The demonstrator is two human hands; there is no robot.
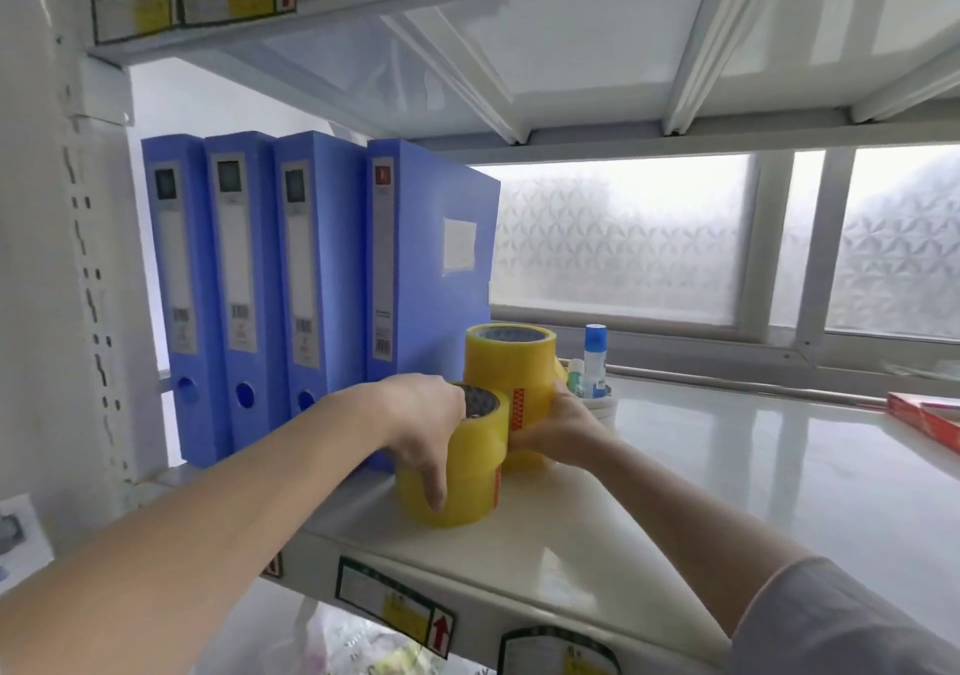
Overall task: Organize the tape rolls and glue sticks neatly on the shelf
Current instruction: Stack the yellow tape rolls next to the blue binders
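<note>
Head view: left hand [421,427] clamps the near tape stack [457,471], right hand [558,427] clamps the taller stack [511,383]; nudging could topple the glue sticks [592,362] just beyond the right hand.

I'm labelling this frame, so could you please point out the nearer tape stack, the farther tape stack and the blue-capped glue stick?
nearer tape stack [467,477], head view, yellow side wall.
farther tape stack [506,367], head view, upper side.
blue-capped glue stick [595,336], head view, cap.

Glossy white shelf [727,466], shiny translucent yellow tape rolls [467,471], matt blue plastic binders [322,279].
</note>
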